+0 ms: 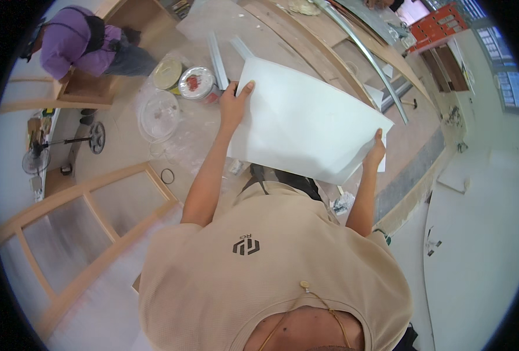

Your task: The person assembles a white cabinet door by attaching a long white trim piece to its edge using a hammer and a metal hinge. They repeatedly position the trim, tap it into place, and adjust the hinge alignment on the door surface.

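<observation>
A large white rectangular panel is held out in front of my body, its far edge sloping down to the right. My left hand grips the left edge, thumb on the top face and fingers curled beneath. At the right edge my right hand is closed in the same way, with its thumb on top and the other fingers mostly hidden under the panel. A strip of another white piece shows just past the right edge; whether it is separate I cannot tell.
Paint cans and a clear plastic tub stand left of the panel. A wooden frame lies lower left, near a fan. Long metal strips and boards lie beyond. A person in purple bends over a wooden cabinet.
</observation>
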`<action>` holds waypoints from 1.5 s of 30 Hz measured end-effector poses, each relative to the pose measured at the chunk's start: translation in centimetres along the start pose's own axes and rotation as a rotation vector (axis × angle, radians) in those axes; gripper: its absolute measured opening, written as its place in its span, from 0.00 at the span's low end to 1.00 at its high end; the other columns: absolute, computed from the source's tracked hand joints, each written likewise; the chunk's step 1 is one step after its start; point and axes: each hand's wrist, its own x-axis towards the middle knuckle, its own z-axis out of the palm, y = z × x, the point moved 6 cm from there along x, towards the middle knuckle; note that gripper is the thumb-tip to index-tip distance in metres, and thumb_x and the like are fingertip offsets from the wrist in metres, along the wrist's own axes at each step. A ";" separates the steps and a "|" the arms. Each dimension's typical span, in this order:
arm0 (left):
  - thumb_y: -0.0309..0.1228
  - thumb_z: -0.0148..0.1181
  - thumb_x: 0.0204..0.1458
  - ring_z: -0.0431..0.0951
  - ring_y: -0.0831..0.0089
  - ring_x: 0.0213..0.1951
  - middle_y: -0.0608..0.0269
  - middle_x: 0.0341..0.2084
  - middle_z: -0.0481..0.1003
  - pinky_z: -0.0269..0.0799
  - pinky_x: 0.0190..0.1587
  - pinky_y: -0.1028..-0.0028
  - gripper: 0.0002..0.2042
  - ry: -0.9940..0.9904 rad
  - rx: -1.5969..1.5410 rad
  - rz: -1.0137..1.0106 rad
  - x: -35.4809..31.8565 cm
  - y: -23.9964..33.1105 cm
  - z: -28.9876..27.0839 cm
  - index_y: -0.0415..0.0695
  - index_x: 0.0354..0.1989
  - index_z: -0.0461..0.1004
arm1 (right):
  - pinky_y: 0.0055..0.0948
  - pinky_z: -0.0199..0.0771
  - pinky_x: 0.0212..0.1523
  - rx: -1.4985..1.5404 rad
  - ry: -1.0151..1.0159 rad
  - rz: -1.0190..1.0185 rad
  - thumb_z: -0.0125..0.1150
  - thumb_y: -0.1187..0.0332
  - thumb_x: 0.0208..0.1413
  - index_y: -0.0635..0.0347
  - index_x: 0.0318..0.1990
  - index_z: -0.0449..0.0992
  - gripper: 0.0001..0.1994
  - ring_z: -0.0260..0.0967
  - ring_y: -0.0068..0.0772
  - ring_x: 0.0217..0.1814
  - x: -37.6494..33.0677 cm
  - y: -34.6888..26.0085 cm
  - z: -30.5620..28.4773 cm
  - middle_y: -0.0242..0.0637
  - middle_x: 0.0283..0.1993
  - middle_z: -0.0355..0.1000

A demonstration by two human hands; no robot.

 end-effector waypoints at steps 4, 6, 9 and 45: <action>0.53 0.69 0.55 0.76 0.68 0.30 0.57 0.25 0.78 0.72 0.35 0.69 0.28 -0.030 0.022 0.015 1.0 -0.4 3.9 0.34 0.42 0.79 | 0.33 0.70 0.41 -0.039 0.059 0.091 0.68 0.43 0.58 0.76 0.37 0.81 0.32 0.69 0.31 0.36 1.0 3.9 -2.9 0.40 0.36 0.77; 0.54 0.67 0.56 0.77 0.68 0.31 0.57 0.27 0.79 0.72 0.37 0.68 0.28 -0.087 0.147 0.014 2.1 -2.2 5.7 0.35 0.44 0.78 | 0.33 0.70 0.42 -0.049 0.083 0.109 0.69 0.43 0.58 0.76 0.38 0.81 0.33 0.68 0.32 0.37 1.8 6.1 -4.4 0.41 0.37 0.77; 0.51 0.65 0.60 0.76 0.72 0.33 0.57 0.30 0.80 0.73 0.39 0.70 0.25 -0.184 0.252 0.028 3.6 -3.8 8.0 0.37 0.46 0.77 | 0.34 0.71 0.47 -0.099 0.146 0.138 0.71 0.42 0.55 0.77 0.44 0.81 0.35 0.71 0.35 0.42 1.2 6.8 -6.2 0.44 0.41 0.79; 0.60 0.57 0.60 0.77 0.46 0.54 0.36 0.51 0.77 0.70 0.58 0.57 0.37 -0.601 0.490 0.119 16.5 -9.8 23.5 0.39 0.63 0.65 | 0.41 0.74 0.53 -0.356 0.294 0.238 0.61 0.39 0.60 0.76 0.54 0.76 0.38 0.76 0.48 0.54 2.1 10.0 -6.8 0.58 0.52 0.77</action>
